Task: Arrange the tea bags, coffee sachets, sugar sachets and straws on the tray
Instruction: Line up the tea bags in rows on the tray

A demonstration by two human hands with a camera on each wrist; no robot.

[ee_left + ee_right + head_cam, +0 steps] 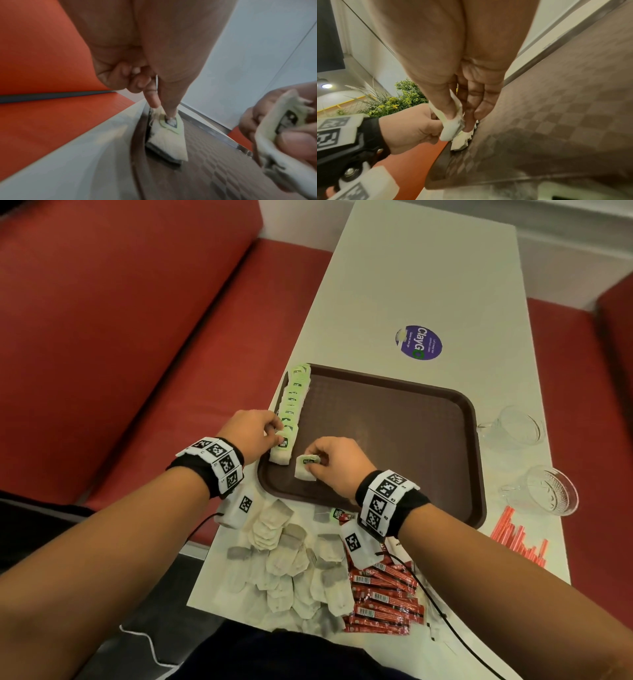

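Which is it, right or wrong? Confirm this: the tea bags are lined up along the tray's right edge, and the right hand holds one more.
Wrong on the side. The head view shows the row of tea bags along the left edge of the tray, where the left hand pinches the nearest one. The right hand does hold another tea bag.

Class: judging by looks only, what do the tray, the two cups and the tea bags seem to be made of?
Tray: likely moulded plastic, brown, matte, with a woven-pattern surface and a raised rim.
Cups: clear glass or clear plastic; see-through, one with a cut pattern.
Tea bags: thin off-white filter paper; dark contents show through.
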